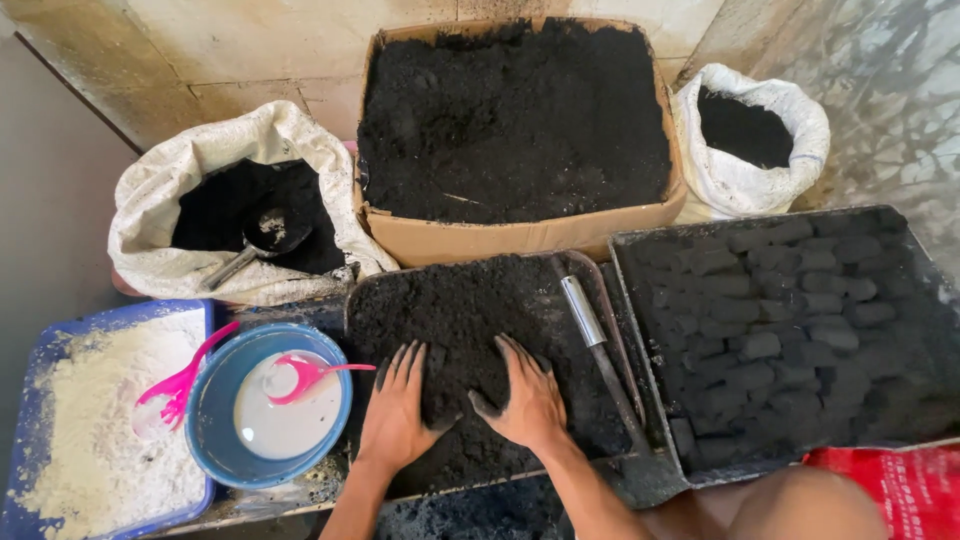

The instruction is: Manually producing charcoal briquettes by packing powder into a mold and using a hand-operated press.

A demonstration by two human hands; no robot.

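Observation:
Both my hands rest in a heap of black powder [470,300] spread on a dark flat tray [600,285]. My left hand [397,410] lies palm down, fingers spread and blackened. My right hand [525,395] sits beside it, fingers pushed into the powder, thumb toward the left hand. A small mound of powder lies between the two hands. Neither hand grips a tool.
A metal-handled tool [592,335] lies on the tray's right edge. A tray of black briquettes [790,330] sits right. Behind are a cardboard box [520,235] of black powder and two white sacks [190,165] [760,125]. Left: blue bowl [215,410] with pink scoop, blue tray of white powder [90,420].

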